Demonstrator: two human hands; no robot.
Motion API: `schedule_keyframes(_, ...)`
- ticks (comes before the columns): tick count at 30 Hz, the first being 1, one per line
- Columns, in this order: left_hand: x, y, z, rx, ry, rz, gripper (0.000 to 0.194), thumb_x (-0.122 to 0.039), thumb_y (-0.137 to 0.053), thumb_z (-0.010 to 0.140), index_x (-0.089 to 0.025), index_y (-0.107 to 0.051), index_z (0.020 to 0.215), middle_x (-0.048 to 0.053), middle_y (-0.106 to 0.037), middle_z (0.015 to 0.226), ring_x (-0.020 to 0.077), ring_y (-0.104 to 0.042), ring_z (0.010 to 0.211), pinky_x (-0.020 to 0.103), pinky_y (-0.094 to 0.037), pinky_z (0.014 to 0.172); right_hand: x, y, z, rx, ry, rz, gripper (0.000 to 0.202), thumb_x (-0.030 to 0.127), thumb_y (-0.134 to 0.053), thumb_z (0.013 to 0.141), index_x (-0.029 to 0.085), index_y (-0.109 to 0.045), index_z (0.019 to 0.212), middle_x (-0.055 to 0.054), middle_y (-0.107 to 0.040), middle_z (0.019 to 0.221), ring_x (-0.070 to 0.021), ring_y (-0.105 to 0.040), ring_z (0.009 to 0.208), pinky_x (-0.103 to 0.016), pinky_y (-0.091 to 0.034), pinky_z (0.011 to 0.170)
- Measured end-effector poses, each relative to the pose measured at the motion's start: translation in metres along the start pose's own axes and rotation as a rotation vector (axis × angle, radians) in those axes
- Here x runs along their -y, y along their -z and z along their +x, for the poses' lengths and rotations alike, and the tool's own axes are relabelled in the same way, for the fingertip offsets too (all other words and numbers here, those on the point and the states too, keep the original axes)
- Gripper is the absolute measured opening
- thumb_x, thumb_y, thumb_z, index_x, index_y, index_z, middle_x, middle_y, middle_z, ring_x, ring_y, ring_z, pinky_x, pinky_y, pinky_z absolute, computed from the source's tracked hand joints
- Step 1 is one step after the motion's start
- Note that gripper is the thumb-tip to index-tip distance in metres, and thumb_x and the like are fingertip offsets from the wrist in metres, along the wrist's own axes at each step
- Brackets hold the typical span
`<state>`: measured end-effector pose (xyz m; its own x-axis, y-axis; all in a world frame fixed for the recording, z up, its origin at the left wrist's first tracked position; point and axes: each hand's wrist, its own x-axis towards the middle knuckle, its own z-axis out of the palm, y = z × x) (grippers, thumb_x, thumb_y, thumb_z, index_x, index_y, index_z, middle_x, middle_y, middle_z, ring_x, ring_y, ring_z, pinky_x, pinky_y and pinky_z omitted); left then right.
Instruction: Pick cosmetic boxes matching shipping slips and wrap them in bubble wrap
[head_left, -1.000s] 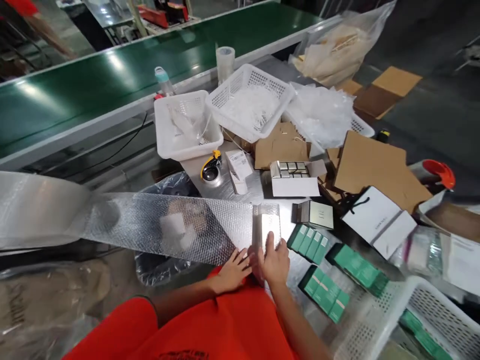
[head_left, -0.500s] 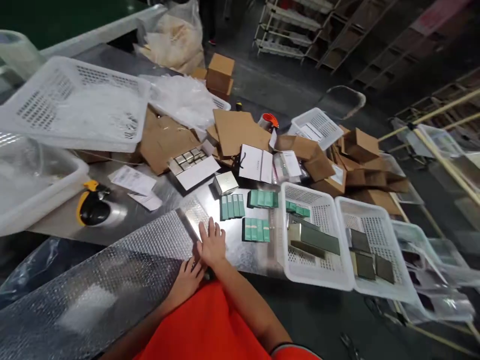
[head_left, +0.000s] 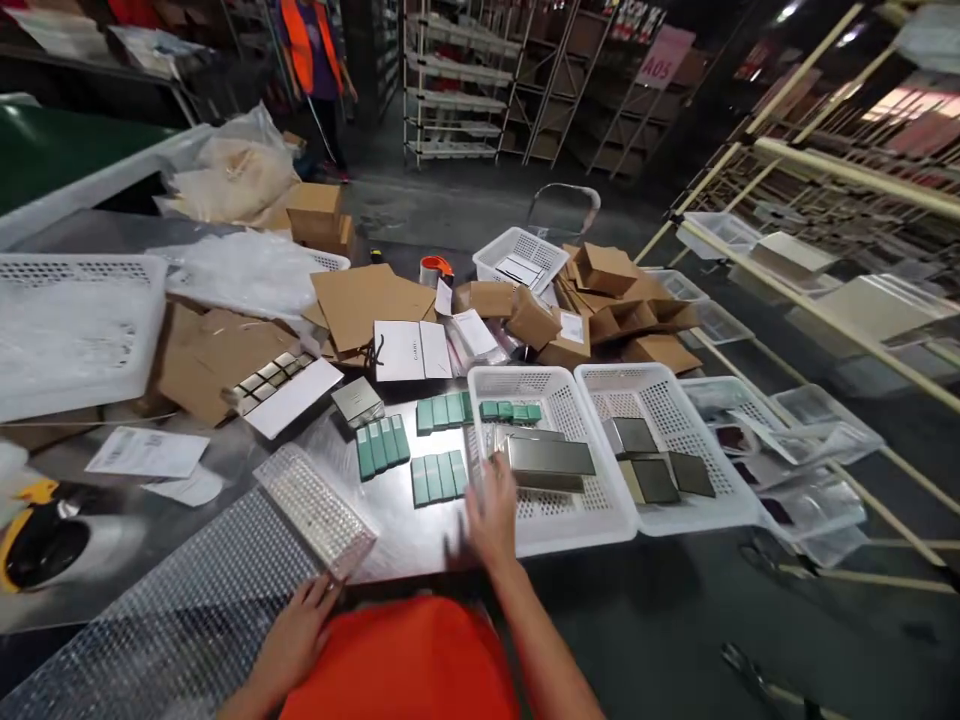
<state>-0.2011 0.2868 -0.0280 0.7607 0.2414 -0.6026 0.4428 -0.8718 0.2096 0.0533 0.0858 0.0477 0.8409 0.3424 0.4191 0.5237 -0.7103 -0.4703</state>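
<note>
My left hand point(head_left: 294, 632) rests on the near edge of the bubble wrap point(head_left: 202, 590), its fingers spread and touching the folded end. Inside that fold lies a flat, pale, box-like shape point(head_left: 315, 505), its details blurred by the wrap. My right hand point(head_left: 493, 512) reaches over the left rim of a white basket point(head_left: 559, 535), fingers stretched out and slightly blurred beside a long grey-gold box point(head_left: 551, 457); any contact is unclear. Left of this basket stand groups of small green boxes point(head_left: 439, 478) and a single square gold-toned box point(head_left: 358, 402).
A second basket point(head_left: 664, 380) holds several dark boxes. Behind are flattened cardboard point(head_left: 375, 310), a white paper bag point(head_left: 411, 350) and a white carton of small gold boxes point(head_left: 292, 400). A yellow-black tape dispenser point(head_left: 45, 535) lies left. A person in an orange vest point(head_left: 307, 50) stands far back.
My right hand has left the bubble wrap and moved right to the basket. My left hand stays on the wrap. The view has swung right and up.
</note>
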Motion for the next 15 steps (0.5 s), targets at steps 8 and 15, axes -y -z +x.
schedule_keyframes(8,-0.04,0.0,0.0,0.006,0.202,-0.056,0.067,-0.02,-0.046,0.077,-0.005,-0.042,0.143,0.013,-0.038,0.153,0.0262,-0.031,0.143,0.033,-0.023,0.117,-0.183,0.106,0.017,-0.247,-0.3,-0.082,0.06,0.054,-0.041,0.085,0.004,-0.058,0.114,-0.026,-0.054,0.111,-0.0388,-0.048,0.112,-0.057,-0.037,0.095)
schedule_keyframes(15,-0.067,0.014,-0.005,-0.106,0.195,-0.158,0.078,-0.012,-0.054,0.066,-0.016,-0.041,0.143,0.012,-0.042,0.151,0.0271,-0.036,0.14,0.038,-0.03,0.114,-0.172,0.07,0.027,-0.18,-0.153,-0.04,0.059,0.053,-0.042,0.086,0.007,-0.061,0.118,-0.026,-0.059,0.114,-0.0412,-0.053,0.112,-0.058,-0.042,0.093)
